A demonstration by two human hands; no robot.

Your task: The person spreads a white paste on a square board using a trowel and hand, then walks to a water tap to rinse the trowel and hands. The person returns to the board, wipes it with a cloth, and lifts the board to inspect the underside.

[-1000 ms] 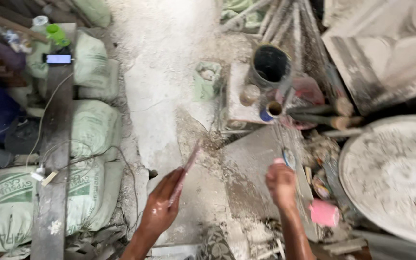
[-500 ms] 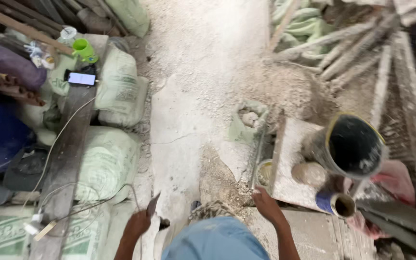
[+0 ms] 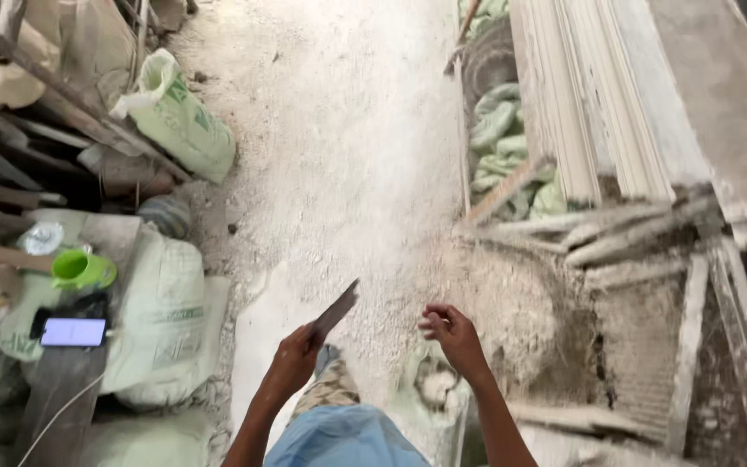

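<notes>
Below centre, over the dusty floor (image 3: 339, 130): left hand (image 3: 291, 363) closed around the handle of a flat blade tool (image 3: 336, 311), probably a trowel or scraper, blade tilted up and forward, clear of any surface. Right hand (image 3: 453, 333) empty, fingers (image 3: 432, 322) loosely curled, touching nothing. No visible contact between blade and material; work judged not yet under way at this spot. Left of the arms: stacked cement sacks (image 3: 162, 311), a green cup (image 3: 81, 270) and a lit phone (image 3: 73, 332) on a plank. Right: bundled pale strips (image 3: 594, 112). Handle hidden in the fist; blade type uncertain; object by the knee unclear.
</notes>
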